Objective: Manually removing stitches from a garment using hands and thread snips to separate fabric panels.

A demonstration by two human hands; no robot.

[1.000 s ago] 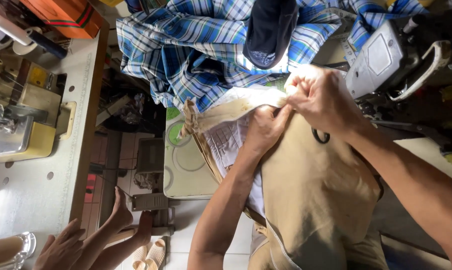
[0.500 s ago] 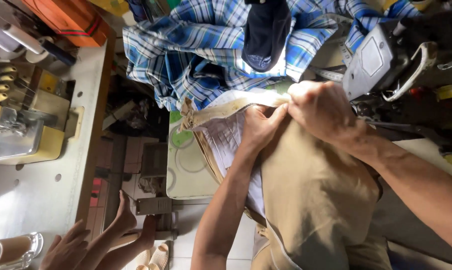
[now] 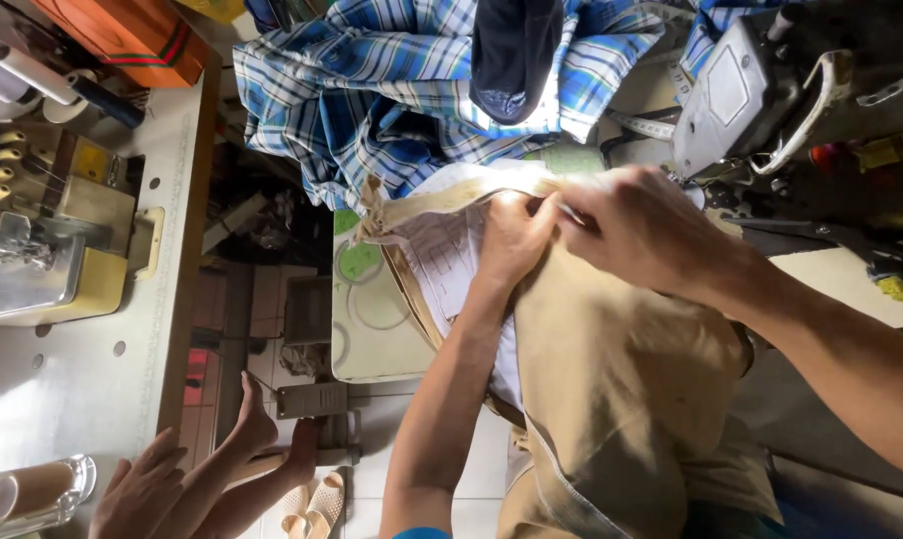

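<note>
Since a second ago, both hands have drawn closer together at the waistband of the khaki trousers (image 3: 611, 399), and a co-worker's hand (image 3: 142, 494) has risen slightly at the lower left of the frame.

Head view: at centre, the left hand (image 3: 511, 240) has its fingers pinched together on the garment's upper edge, just where the pale lining (image 3: 447, 265) shows. The right hand (image 3: 646, 230), touching the left, is closed around the same fold of cloth. The trousers drape from the surface (image 3: 377, 329) down toward the bottom of the frame. A sewing machine (image 3: 771, 85) stands at the upper right, just beside the hands; a blue plaid cloth (image 3: 372, 100) is heaped above. Another machine (image 3: 32, 269) sits at the far left.

By appearances, the fold is being set at the waistband; the next move likely calls for keeping that edge pinched flat while guiding it toward the needle.
</note>
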